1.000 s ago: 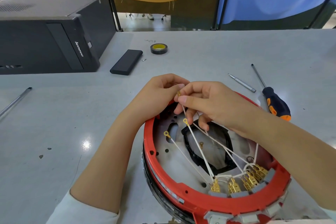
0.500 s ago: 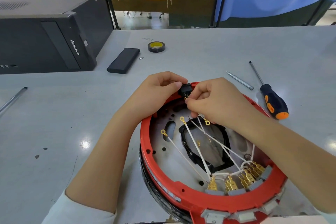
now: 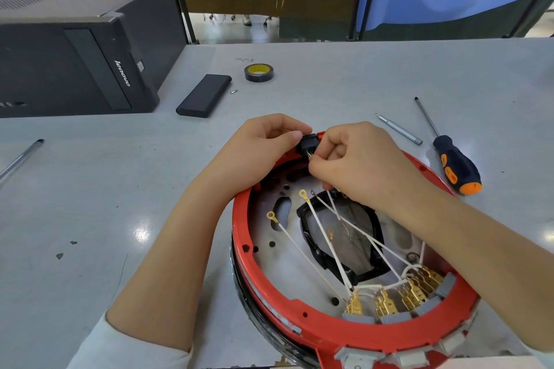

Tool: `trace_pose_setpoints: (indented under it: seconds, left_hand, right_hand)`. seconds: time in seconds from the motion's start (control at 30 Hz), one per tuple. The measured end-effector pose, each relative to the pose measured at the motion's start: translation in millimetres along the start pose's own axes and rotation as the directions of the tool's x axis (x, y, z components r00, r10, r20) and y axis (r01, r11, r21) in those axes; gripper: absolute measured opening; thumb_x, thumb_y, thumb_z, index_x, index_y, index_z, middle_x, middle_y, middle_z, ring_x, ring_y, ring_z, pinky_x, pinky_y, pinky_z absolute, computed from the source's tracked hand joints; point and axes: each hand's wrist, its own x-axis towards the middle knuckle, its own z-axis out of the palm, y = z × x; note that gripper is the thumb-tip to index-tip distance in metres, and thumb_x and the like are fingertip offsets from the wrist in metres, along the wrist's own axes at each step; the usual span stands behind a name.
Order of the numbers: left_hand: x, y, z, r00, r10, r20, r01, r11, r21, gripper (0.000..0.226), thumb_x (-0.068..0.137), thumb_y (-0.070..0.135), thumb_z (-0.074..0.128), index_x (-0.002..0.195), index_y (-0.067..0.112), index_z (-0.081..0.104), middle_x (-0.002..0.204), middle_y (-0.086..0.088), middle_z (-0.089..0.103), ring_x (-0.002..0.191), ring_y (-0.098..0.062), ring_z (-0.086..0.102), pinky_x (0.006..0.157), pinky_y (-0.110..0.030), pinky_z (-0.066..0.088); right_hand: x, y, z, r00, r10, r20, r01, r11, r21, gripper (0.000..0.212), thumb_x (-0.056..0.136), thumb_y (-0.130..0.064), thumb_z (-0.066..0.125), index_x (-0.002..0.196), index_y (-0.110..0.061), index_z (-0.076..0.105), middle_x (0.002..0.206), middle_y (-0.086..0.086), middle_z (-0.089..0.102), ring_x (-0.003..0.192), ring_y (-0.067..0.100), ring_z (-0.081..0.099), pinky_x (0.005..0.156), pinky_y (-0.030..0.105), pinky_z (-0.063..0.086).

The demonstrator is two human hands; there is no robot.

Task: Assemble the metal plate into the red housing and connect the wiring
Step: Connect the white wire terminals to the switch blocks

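Observation:
The round red housing (image 3: 302, 322) lies on the grey table in front of me, with the pale metal plate (image 3: 287, 266) seated inside it. Several white wires (image 3: 326, 237) with gold ring terminals run up from gold connectors (image 3: 386, 302) at the near rim. A small black socket (image 3: 306, 142) sits at the housing's far rim. My left hand (image 3: 257, 150) holds that socket from the left. My right hand (image 3: 359, 162) pinches a gold wire terminal against the socket's near side; its fingertips hide the joint.
An orange-and-black screwdriver (image 3: 455, 163) and a loose metal bit (image 3: 398, 129) lie to the right of the housing. A black tape roll (image 3: 258, 72), a flat black box (image 3: 204, 96) and a computer tower (image 3: 75, 48) stand at the back left. A metal rod (image 3: 21, 159) lies far left.
My right hand has carried a wire terminal up from over the plate to the black socket, which now shows between both hands. The other wires have dropped back over the plate.

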Motion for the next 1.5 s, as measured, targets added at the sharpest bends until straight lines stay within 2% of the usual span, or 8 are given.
trace_pose_setpoints:
  seconds: [0.17, 0.27, 0.43, 0.6, 0.93, 1.13, 1.3, 1.5]
  left_hand:
    - [0, 0, 1, 1.000, 0.005, -0.006, -0.005, 1.000, 0.014, 0.020, 0.099, 0.018, 0.055, 0.100, 0.027, 0.072, 0.099, 0.003, 0.075, 0.087, -0.006, 0.068, 0.084, -0.019, 0.051]
    - [0, 0, 1, 1.000, -0.001, -0.012, 0.001, 1.000, 0.023, 0.019, 0.099, 0.018, 0.055, 0.099, 0.028, 0.072, 0.098, 0.001, 0.076, 0.092, -0.014, 0.069, 0.088, -0.025, 0.052]
    - [0, 1, 2, 0.999, -0.012, -0.051, 0.014, 1.000, 0.027, 0.018, 0.097, 0.019, 0.058, 0.093, 0.030, 0.072, 0.090, 0.003, 0.077, 0.090, -0.013, 0.071, 0.087, -0.025, 0.052]
    - [0, 2, 1, 0.999, -0.016, -0.039, 0.017, 0.999, 0.030, 0.016, 0.097, 0.019, 0.059, 0.095, 0.027, 0.073, 0.089, 0.002, 0.078, 0.094, -0.019, 0.071, 0.096, -0.037, 0.053]
    - [2, 2, 2, 0.999, -0.006, -0.042, 0.009, 0.998, 0.060, 0.018, 0.097, 0.018, 0.058, 0.093, 0.027, 0.072, 0.092, 0.000, 0.077, 0.096, -0.022, 0.071, 0.098, -0.044, 0.052]
    - [0, 0, 2, 0.999, -0.031, -0.043, 0.031, 1.000, -0.007, 0.015, 0.097, 0.018, 0.059, 0.099, 0.022, 0.074, 0.093, -0.003, 0.077, 0.096, -0.021, 0.071, 0.098, -0.041, 0.052]
    - [3, -2, 0, 0.999, -0.011, -0.034, 0.012, 1.000, 0.017, 0.016, 0.097, 0.020, 0.059, 0.099, 0.026, 0.073, 0.091, 0.003, 0.077, 0.091, -0.012, 0.071, 0.088, -0.026, 0.054]
    - [4, -4, -2, 1.000, -0.015, -0.020, 0.014, 0.999, -0.050, 0.015, 0.096, 0.016, 0.060, 0.098, 0.024, 0.071, 0.097, -0.001, 0.077, 0.085, -0.005, 0.071, 0.077, -0.014, 0.053]
  right_hand:
    - [1, -1, 1, 1.000, -0.008, -0.014, 0.008, 1.000, -0.021, 0.011, 0.075, -0.018, 0.062, 0.064, -0.020, 0.062, 0.055, -0.009, 0.066, 0.050, 0.004, 0.057, 0.051, 0.013, 0.043]
    - [1, -3, 2, 0.999, -0.023, -0.030, 0.022, 0.999, -0.042, 0.013, 0.077, -0.017, 0.062, 0.064, -0.018, 0.061, 0.055, -0.001, 0.066, 0.051, 0.008, 0.057, 0.053, 0.018, 0.044]
    - [0, -6, 7, 0.998, -0.047, -0.050, 0.043, 0.996, -0.076, 0.011, 0.078, -0.016, 0.060, 0.068, -0.014, 0.061, 0.058, -0.001, 0.065, 0.057, 0.013, 0.060, 0.056, 0.024, 0.046]
    - [-1, -5, 10, 0.995, -0.081, -0.060, 0.077, 0.995, -0.066, 0.011, 0.080, -0.013, 0.059, 0.069, -0.014, 0.060, 0.055, -0.001, 0.063, 0.053, 0.011, 0.056, 0.055, 0.024, 0.044]
    - [0, -6, 14, 0.993, -0.094, -0.077, 0.088, 0.993, -0.073, 0.010, 0.081, -0.013, 0.058, 0.071, -0.012, 0.058, 0.056, -0.003, 0.059, 0.055, 0.011, 0.056, 0.056, 0.025, 0.043]
    - [1, -6, 9, 0.995, -0.076, -0.062, 0.067, 0.988, -0.138, 0.013, 0.077, -0.022, 0.062, 0.072, -0.010, 0.059, 0.060, 0.003, 0.062, 0.058, 0.016, 0.056, 0.055, 0.028, 0.043]
    - [5, -5, 11, 0.995, -0.081, -0.050, 0.074, 0.989, -0.125, 0.014, 0.078, -0.017, 0.060, 0.076, -0.004, 0.061, 0.064, 0.010, 0.064, 0.058, 0.020, 0.057, 0.056, 0.032, 0.043]
    - [5, -9, 8, 0.994, -0.101, -0.048, 0.092, 0.982, -0.162, 0.017, 0.084, -0.026, 0.056, 0.071, -0.016, 0.054, 0.062, -0.003, 0.059, 0.058, 0.012, 0.054, 0.052, 0.027, 0.041]
